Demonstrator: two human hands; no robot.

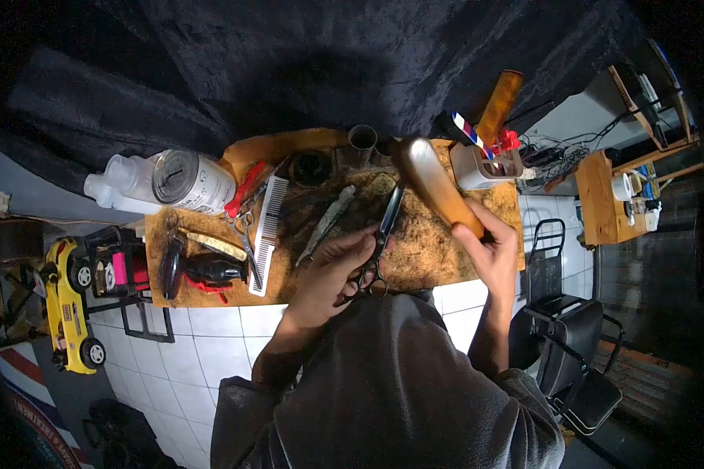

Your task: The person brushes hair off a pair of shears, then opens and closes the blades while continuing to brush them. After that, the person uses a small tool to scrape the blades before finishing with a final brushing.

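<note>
My left hand (328, 270) is closed around a pair of dark metal scissors (389, 221), whose blades point up and away from me over the wooden table (434, 254). In my right hand (493, 246) is a brush (440, 187) with a glossy brown wooden back, held by its lower end and tilted up to the left. A dark edge, which looks like bristles, runs along its upper left side. The brush is raised above the table, to the right of the scissor blades, and they look apart. A white comb (266, 238) and a second pair of scissors (247, 234) lie to the left.
Black hair clippers (172, 270) lie at the table's left end, near a large white can (211, 187). A metal cup (361, 142) stands at the back. A container (468, 173) at the back right holds a brown flat tool (501, 102). Chairs (571, 344) stand right.
</note>
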